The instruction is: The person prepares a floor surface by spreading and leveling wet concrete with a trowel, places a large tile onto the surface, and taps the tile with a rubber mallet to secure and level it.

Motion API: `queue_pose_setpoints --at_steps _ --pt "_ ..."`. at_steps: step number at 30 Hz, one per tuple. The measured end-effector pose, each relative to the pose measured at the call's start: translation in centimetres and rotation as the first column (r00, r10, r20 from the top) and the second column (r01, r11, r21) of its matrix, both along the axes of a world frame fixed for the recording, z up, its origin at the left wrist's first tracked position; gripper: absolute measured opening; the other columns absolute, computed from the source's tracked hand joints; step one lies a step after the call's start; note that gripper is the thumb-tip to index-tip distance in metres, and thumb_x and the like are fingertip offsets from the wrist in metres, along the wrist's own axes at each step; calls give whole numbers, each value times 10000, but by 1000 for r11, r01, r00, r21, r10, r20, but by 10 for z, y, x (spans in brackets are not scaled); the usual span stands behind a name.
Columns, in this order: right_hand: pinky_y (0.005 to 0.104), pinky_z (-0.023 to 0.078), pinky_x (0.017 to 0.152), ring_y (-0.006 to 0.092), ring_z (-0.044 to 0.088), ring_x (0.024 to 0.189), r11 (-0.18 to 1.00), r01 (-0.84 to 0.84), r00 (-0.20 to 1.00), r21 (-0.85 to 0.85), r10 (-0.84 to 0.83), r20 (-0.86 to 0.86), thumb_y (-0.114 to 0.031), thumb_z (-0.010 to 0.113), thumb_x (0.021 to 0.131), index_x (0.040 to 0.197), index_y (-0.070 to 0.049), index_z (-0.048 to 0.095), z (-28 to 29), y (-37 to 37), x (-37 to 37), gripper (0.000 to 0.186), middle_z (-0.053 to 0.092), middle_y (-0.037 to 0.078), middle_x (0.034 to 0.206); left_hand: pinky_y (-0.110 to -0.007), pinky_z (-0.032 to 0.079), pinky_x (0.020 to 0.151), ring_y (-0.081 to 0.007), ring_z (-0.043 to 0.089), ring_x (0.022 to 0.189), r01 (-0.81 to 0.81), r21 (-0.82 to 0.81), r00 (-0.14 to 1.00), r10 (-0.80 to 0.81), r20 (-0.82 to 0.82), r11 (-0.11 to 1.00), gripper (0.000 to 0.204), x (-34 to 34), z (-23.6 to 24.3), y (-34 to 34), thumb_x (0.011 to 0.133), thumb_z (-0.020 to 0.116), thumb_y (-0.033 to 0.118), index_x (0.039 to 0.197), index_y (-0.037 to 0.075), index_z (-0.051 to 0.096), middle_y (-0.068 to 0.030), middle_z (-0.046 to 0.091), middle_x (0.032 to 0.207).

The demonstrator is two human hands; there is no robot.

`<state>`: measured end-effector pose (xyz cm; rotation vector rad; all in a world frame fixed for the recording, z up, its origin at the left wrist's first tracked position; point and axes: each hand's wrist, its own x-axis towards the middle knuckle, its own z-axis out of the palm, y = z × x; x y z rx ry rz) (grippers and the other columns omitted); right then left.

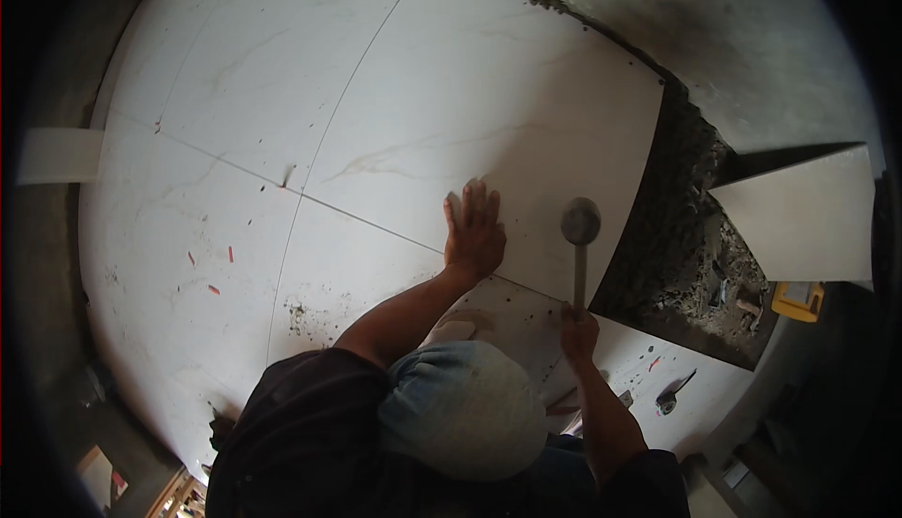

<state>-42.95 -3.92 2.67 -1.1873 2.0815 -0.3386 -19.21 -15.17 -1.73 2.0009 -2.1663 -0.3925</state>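
My left hand [477, 241] lies flat on a large white floor tile [526, 67] with faint brown veining, close to its near joint, fingers stretched out. My right hand [580, 335] is wrapped round the handle of a mallet [581, 224]. The mallet's dark, rounded head is over the same tile, to the right of my left hand. Whether it touches the surface, I cannot tell. Below the hands, a rounded shape in pale blue-grey cloth [460, 410] hides part of the floor.
Rough grey mortar [676, 208] borders the tile at right, and a cut tile piece [799, 217] stands beyond it. Beside that piece is a yellow tool [799, 301]. Small red pieces [230, 254] lie on the left tiles. A small dark tool [670, 396] rests at lower right.
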Motion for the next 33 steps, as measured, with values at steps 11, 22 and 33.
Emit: queue_pose_setpoints --at_steps 11,22,33 --pt "504 491 754 409 638 846 813 582 636 8 -449 -628 -463 474 931 887 12 638 -26 79 -131 505 663 218 852 -558 20 1130 -268 77 1446 -226 -172 924 267 273 959 655 111 -25 -16 937 375 477 1503 228 158 -69 70 1574" --pt "533 379 950 381 522 1122 606 791 485 81 -542 -686 -560 500 867 1224 -40 476 -37 109 -156 631 538 217 1161 -552 51 1101 -299 54 1441 -711 -70 668 702 248 700 731 247 -56 -68 912 222 627 1506 208 144 -116 69 1572" --pt "463 415 927 372 552 1094 911 327 945 252 -313 -98 -419 528 879 1084 -22 588 6 -53 -22 451 596 215 1121 -508 22 1151 -324 57 1440 -445 -27 870 440 223 895 705 134 -36 13 949 273 527 1499 107 137 -143 79 1562"
